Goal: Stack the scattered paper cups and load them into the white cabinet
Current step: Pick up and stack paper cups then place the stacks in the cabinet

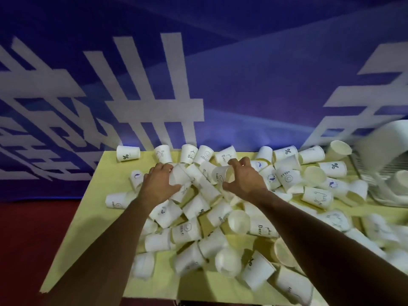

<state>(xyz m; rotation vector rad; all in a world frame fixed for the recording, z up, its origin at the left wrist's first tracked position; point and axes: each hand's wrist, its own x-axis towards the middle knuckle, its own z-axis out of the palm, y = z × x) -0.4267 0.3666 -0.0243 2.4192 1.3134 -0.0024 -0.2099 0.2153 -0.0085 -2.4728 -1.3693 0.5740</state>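
**Head view.** Scattered white paper cups (187,233), most lying on their sides, cover the pale yellow tabletop (110,168) from its far edge to its near edge. Near the middle of the far edge, the left hand (159,184) curls its fingers round one plain white cup (177,176). The right hand (245,177) grips a second cup printed "HELLO" (220,173) between thumb and fingers. The two held cups are close together. A blurred white cabinet (382,149) stands at the far right corner. A blue backdrop with white lettering (242,85) rises behind the far edge.
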